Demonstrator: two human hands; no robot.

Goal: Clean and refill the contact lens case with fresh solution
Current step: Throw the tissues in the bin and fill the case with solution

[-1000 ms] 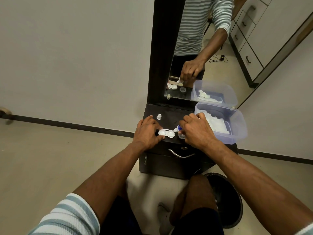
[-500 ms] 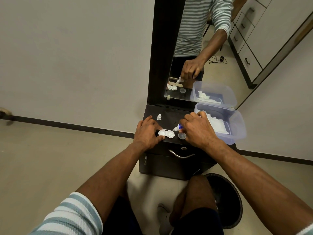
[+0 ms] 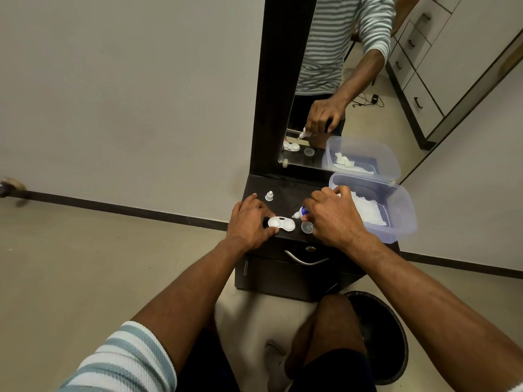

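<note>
A white two-well contact lens case (image 3: 281, 223) lies on the dark cabinet top (image 3: 285, 193). My left hand (image 3: 250, 223) pinches its left end, thumb on the front edge. My right hand (image 3: 335, 219) is closed around a small solution bottle (image 3: 301, 212) with a blue label; its white nozzle tips down-left, just above the case's right well. A clear round case lid (image 3: 307, 227) rests beside the case, under my right hand. The bottle's small white cap (image 3: 269, 195) stands upright further back.
A clear plastic tub (image 3: 402, 219) with white tissue stands at the cabinet's right edge, touching my right fingers. A mirror in a dark frame (image 3: 271, 89) rises behind. A drawer handle (image 3: 305, 260) sits below, and a black bin (image 3: 379, 335) on the floor at right.
My right hand has lifted the bottle slightly and shifted it back, so the nozzle now points at the case's right well. My left hand and the case have stayed in place.
</note>
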